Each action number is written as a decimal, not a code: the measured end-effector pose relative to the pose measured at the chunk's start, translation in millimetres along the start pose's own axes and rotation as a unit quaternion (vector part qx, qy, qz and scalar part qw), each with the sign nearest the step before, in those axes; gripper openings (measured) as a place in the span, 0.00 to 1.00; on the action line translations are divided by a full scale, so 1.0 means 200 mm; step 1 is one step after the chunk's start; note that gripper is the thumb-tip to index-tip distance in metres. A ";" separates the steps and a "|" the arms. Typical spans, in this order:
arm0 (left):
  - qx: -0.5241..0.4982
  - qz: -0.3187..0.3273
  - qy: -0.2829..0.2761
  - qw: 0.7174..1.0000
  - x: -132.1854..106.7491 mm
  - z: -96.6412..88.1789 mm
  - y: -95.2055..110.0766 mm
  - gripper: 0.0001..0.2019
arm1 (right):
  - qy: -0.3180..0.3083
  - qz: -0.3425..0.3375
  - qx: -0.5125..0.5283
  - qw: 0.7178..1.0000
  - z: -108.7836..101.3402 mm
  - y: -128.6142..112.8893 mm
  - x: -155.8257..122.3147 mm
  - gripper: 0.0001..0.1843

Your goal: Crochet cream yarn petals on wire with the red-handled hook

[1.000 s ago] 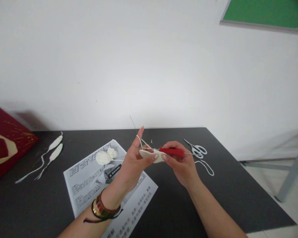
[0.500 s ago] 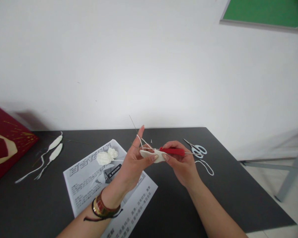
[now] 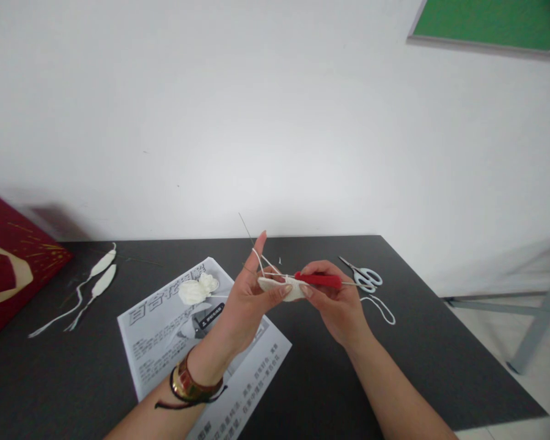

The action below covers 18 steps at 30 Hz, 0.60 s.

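Observation:
My left hand (image 3: 250, 297) pinches a small white crochet piece (image 3: 294, 292) between thumb and fingers, its index finger raised with white yarn (image 3: 257, 255) looped over it. A red-handled crochet hook (image 3: 318, 280) lies in my right hand (image 3: 337, 299), its shaft pointing left into the top edge of the piece. My right thumb also presses the piece's right end. A thin wire (image 3: 245, 226) sticks up past the left index finger. The hook's tip is too small to make out.
A printed sheet (image 3: 151, 342) lies under my left arm with a small white yarn ball (image 3: 196, 289) on it. Scissors (image 3: 366, 278) and a yarn tail (image 3: 385, 311) lie right. Two white crocheted petals (image 3: 102, 281) and a red bag (image 3: 9, 269) are left. A wall (image 3: 275, 122) backs the black table (image 3: 417, 366).
Almost nothing differs. Both hands keep the same hold on the crochet piece and hook, and the view has shifted very slightly.

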<state>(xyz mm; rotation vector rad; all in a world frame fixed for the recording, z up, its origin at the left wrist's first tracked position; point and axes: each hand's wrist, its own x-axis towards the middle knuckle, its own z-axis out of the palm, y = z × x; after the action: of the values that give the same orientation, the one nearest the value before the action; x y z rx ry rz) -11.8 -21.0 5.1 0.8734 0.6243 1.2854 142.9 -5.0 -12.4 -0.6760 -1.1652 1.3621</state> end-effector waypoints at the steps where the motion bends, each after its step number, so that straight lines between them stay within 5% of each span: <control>1: 0.001 0.001 0.000 1.000 0.00 0.00 0.00 0.42 | 0.000 0.000 0.000 1.000 0.00 0.00 0.00 0.10; 18: -0.002 0.002 -0.001 1.000 0.00 0.00 0.00 0.43 | -0.002 0.001 -0.005 1.000 0.00 0.00 0.00 0.10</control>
<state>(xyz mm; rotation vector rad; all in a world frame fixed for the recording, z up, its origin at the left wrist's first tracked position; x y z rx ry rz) -11.7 -21.9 5.7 0.8726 0.6193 1.2887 143.3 -5.8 -12.2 -0.6825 -1.1760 1.3600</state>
